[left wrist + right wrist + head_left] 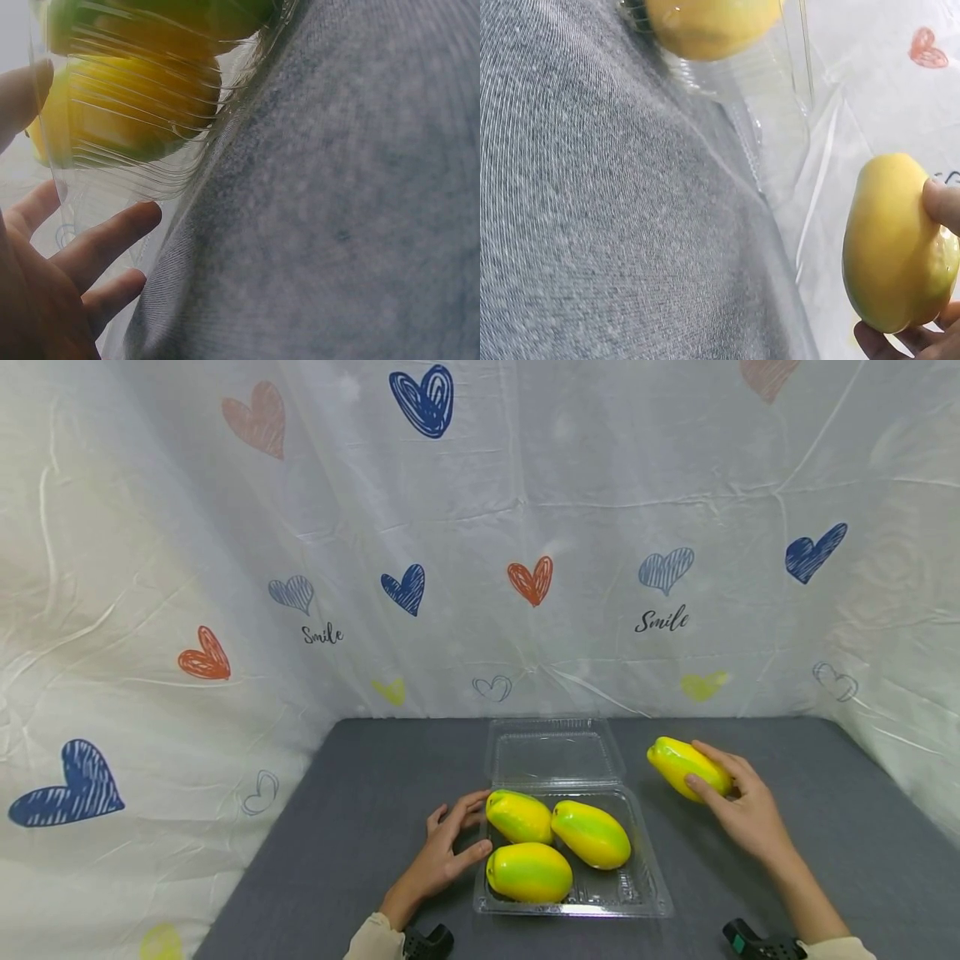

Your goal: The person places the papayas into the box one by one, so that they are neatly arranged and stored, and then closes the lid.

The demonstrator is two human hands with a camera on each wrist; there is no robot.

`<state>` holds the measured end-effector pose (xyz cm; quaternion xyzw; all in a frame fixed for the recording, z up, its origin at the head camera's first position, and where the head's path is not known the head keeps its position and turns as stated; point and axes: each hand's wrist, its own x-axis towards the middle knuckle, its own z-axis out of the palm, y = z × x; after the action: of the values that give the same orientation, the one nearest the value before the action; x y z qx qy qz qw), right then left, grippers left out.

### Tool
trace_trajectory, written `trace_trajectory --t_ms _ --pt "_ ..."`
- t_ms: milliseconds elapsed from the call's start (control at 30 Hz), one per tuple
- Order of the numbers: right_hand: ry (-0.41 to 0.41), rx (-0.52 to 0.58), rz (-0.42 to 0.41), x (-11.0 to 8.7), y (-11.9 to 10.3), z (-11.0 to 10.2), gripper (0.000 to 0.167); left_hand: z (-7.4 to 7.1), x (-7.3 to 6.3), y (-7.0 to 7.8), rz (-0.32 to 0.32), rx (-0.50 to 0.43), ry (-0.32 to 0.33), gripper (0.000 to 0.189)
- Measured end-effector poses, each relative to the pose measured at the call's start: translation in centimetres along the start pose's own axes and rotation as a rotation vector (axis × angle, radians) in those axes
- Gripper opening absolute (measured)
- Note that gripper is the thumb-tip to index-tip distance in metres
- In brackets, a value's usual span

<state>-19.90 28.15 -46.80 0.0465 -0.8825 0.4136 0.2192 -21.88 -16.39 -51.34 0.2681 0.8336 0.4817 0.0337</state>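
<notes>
My right hand (742, 806) grips a yellow-green papaya (678, 764) above the table, right of a clear plastic clamshell box (651, 868). In the right wrist view, thumb and fingers lie around this papaya (892, 247). Three more papayas sit in the box: one at the back left (519, 817), one at the right (592, 835) and one at the front left (529, 872). At the box's left side is my left hand (442, 852), its fingers spread and near or touching the wall. Papayas (135, 109) show through the ribbed wall in the left wrist view.
The box's clear lid (555, 758) lies folded back behind its base. A dark grey cloth (360, 793) covers the table. Behind it hangs a white curtain (465, 643) printed with hearts. Black wrist devices (429, 942) show near both sleeves.
</notes>
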Motion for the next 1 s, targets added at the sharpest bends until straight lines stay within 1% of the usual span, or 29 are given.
trace_trajectory --t_ms 233,500,567,767,1000 --pt "0.005 0.008 -0.008 -0.1 -0.3 0.2 0.054 0.1 0.1 -0.1 -0.001 -0.001 -0.003 0.064" --pt "0.014 -0.003 -0.024 -0.2 -1.0 0.5 0.054 0.2 0.2 -0.3 0.044 -0.008 0.002 0.064" --pt "0.013 -0.001 -0.028 -0.2 -1.1 0.5 0.054 0.2 0.3 -0.3 0.043 -0.005 0.001 0.064" --pt "0.008 0.005 -0.046 -0.3 -1.3 0.7 0.054 0.1 0.2 0.0 0.003 -0.002 -0.004 0.064" --pt "0.002 0.015 -0.061 -0.3 -1.7 0.8 0.054 0.0 0.1 -0.1 0.033 -0.006 0.0 0.064"
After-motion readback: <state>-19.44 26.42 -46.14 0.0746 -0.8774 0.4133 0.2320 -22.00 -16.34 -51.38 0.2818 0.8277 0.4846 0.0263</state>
